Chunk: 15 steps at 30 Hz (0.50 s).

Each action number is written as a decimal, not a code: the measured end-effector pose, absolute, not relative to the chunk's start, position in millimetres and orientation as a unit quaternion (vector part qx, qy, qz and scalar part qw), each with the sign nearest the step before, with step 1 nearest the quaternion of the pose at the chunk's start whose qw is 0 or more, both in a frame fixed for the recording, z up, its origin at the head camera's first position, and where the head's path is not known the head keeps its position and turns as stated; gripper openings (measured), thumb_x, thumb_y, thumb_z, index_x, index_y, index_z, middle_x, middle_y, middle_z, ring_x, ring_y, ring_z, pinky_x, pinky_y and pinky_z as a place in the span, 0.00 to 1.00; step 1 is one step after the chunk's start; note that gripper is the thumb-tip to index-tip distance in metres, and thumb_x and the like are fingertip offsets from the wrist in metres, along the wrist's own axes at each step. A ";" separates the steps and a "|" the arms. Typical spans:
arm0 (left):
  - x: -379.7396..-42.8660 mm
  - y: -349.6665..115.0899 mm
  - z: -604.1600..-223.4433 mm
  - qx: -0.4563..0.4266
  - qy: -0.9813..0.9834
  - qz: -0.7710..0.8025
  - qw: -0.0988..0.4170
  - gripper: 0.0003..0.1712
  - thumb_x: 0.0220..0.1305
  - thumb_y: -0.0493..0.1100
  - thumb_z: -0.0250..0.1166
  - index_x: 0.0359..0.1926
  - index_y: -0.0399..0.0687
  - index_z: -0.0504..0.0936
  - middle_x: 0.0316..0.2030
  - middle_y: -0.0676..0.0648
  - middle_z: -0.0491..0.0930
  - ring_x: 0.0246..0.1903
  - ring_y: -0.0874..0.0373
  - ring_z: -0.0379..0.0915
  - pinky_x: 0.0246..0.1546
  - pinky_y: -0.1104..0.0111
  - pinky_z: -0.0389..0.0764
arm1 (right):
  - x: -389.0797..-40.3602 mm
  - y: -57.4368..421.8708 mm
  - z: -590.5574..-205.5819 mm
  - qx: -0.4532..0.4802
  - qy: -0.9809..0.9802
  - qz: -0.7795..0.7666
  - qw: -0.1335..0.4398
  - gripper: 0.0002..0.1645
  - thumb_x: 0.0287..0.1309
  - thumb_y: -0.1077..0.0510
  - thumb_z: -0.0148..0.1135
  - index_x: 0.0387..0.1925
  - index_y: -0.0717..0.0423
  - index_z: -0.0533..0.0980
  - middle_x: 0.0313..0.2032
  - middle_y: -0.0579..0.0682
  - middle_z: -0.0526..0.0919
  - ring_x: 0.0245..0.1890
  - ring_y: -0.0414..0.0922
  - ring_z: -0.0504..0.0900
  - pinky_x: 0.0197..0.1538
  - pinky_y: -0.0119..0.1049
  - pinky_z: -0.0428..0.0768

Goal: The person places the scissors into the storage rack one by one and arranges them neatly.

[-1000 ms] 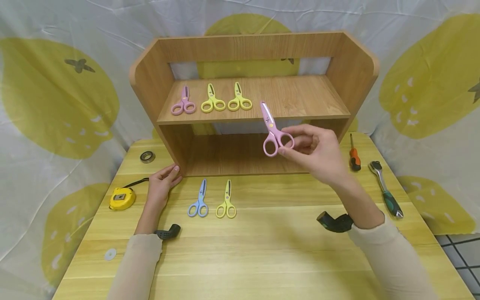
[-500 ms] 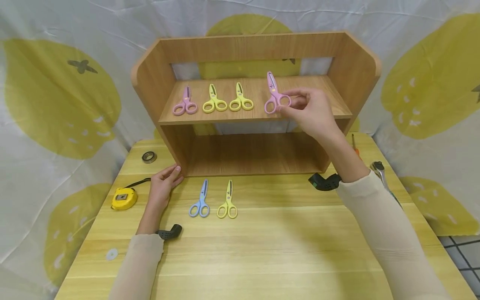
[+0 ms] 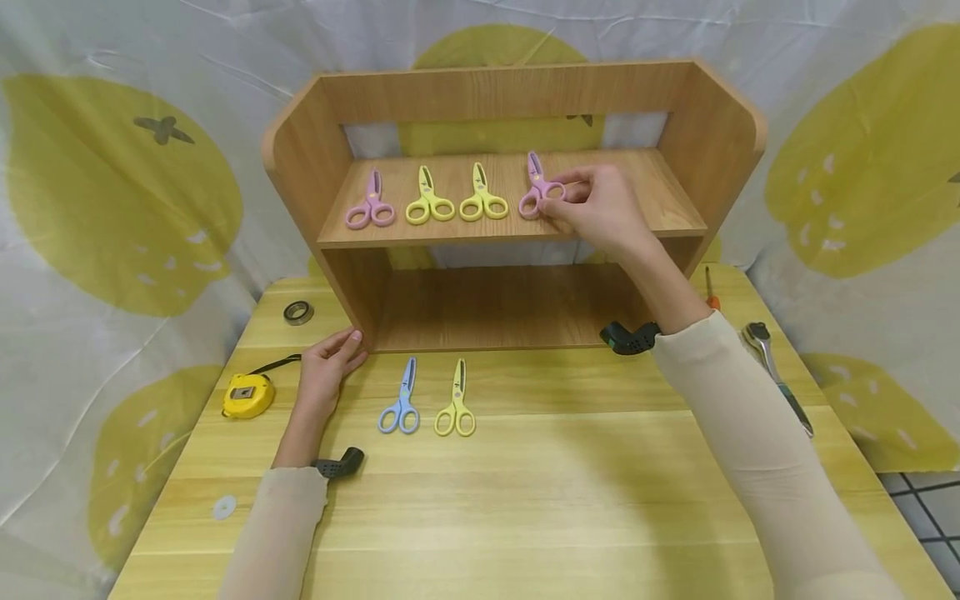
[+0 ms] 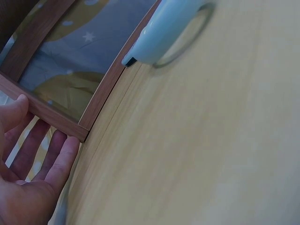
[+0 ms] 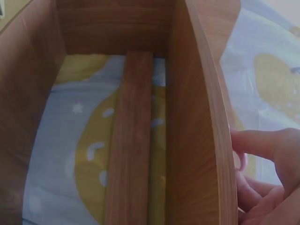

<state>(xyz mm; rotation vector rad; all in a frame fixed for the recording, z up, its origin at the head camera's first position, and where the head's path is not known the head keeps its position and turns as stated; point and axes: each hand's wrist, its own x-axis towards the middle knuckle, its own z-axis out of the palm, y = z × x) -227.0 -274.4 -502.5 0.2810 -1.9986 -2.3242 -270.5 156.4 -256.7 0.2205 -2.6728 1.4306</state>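
Note:
My right hand (image 3: 600, 204) pinches a pair of pink scissors (image 3: 534, 171) by one handle loop. The scissors are at the upper shelf of a wooden rack (image 3: 510, 237), blades pointing back. To their left on that shelf lie two yellow pairs of scissors (image 3: 480, 196) and another pink pair (image 3: 371, 202). In the right wrist view, the shelf board hides most of the held pair. My left hand (image 3: 327, 367) touches the rack's lower left corner with fairly straight fingers. On the table in front lie blue scissors (image 3: 403, 398) and yellow scissors (image 3: 456, 400).
At the left of the table (image 3: 525, 517) are a bearing ring (image 3: 298, 313), a yellow tape measure (image 3: 249, 396) and a small washer (image 3: 223, 507). A screwdriver (image 3: 712, 293) and a ratchet wrench (image 3: 772, 367) lie at the right. A patterned curtain hangs behind.
My right hand has carried the pink scissors up from in front of the rack to the upper shelf, then slightly left and down. The left hand stays at the rack's corner.

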 end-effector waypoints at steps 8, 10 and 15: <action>-227.1 -272.8 -498.5 0.099 -0.650 -0.753 0.025 0.30 0.68 0.44 0.70 0.65 0.31 0.77 0.45 0.56 0.84 0.45 0.65 0.85 0.58 0.64 0.85 | -275.4 153.1 -257.0 0.084 -0.900 0.428 0.030 0.27 0.64 0.46 0.71 0.59 0.57 0.81 0.47 0.51 0.82 0.48 0.45 0.80 0.39 0.29 0.83; -227.0 -272.7 -498.0 0.101 -0.650 -0.753 0.022 0.30 0.68 0.44 0.70 0.66 0.31 0.77 0.45 0.56 0.83 0.46 0.65 0.84 0.59 0.64 0.85 | -275.8 152.6 -257.3 0.084 -0.900 0.427 0.024 0.26 0.65 0.46 0.71 0.57 0.58 0.82 0.47 0.52 0.82 0.47 0.45 0.80 0.37 0.28 0.83; -227.2 -273.3 -499.0 0.104 -0.654 -0.749 0.022 0.29 0.69 0.44 0.70 0.65 0.33 0.78 0.46 0.55 0.83 0.47 0.64 0.84 0.58 0.64 0.86 | -274.8 151.0 -257.3 0.092 -0.898 0.430 0.015 0.25 0.65 0.50 0.71 0.56 0.62 0.81 0.47 0.54 0.81 0.43 0.42 0.80 0.32 0.23 0.81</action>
